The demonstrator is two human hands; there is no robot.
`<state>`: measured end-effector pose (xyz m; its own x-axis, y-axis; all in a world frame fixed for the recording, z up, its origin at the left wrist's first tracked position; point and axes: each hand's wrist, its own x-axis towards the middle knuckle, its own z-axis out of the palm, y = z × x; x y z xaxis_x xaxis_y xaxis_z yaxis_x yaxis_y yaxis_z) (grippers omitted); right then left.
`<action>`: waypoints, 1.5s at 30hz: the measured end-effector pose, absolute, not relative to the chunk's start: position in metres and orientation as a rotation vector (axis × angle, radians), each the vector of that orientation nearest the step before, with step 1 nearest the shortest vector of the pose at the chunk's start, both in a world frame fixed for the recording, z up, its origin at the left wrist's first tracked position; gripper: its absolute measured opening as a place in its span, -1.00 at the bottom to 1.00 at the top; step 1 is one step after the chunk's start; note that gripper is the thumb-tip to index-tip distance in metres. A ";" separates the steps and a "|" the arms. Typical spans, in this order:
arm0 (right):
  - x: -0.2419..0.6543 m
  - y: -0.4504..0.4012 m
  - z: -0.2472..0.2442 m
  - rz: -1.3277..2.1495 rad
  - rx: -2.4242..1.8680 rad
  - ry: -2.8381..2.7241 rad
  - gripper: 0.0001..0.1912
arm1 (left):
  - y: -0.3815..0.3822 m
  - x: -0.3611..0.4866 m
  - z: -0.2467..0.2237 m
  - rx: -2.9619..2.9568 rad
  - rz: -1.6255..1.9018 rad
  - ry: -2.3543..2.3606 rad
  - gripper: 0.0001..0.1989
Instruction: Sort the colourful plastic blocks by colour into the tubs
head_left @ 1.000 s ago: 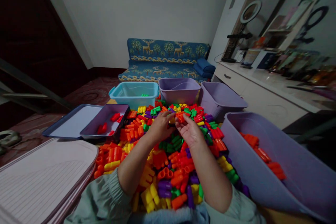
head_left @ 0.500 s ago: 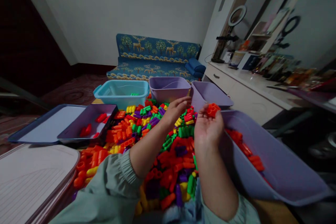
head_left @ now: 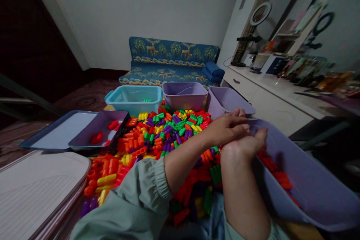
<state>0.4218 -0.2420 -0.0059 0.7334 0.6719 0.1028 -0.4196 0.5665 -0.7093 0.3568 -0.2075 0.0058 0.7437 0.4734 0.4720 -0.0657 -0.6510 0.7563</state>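
Observation:
My left hand (head_left: 229,127) lies across my right hand (head_left: 243,148), its fingers stretched out over the palm and nothing visible in them. My right hand is turned palm up with the thumb out to the side; its other fingers are covered, and no block shows in it. Both are at the near left rim of the long purple bin (head_left: 306,172), which contains several red-orange blocks (head_left: 281,178). Beneath and to the left of my wrists spreads a big heap of plastic building blocks (head_left: 168,131) in red, orange, yellow, green and purple.
Behind the heap stand a light blue bin (head_left: 132,97) with green pieces, a purple bin (head_left: 184,99) and another purple bin (head_left: 232,101). At left are a shallow tray (head_left: 98,131) with red blocks and a white board (head_left: 39,183). A patterned sofa (head_left: 168,63) is farther back.
My left hand has moved right, onto my right hand. My right hand has shifted slightly right; the orange block seen at its fingertips before is now out of sight.

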 end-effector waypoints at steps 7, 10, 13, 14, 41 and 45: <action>0.361 -0.227 -0.018 1.136 -0.831 -0.525 -0.83 | -0.205 0.240 -0.011 2.298 0.971 0.761 -0.70; 0.342 -0.229 -0.029 1.239 -0.964 -0.798 -0.73 | -0.210 0.175 -0.016 2.440 0.790 1.225 -0.65; 0.334 -0.231 -0.037 1.271 -1.040 -0.897 -0.71 | -0.213 0.120 -0.023 2.459 0.538 1.693 -0.49; 0.333 -0.231 -0.038 1.272 -1.045 -0.907 -0.70 | -0.213 0.106 -0.026 2.454 0.442 1.778 -0.46; 0.327 -0.228 -0.049 1.216 -1.069 -1.003 -0.71 | -0.207 0.103 -0.070 2.363 0.217 1.895 -0.42; 0.326 -0.229 -0.047 1.237 -1.089 -1.004 -0.70 | -0.209 0.106 -0.066 2.224 0.343 1.915 -0.45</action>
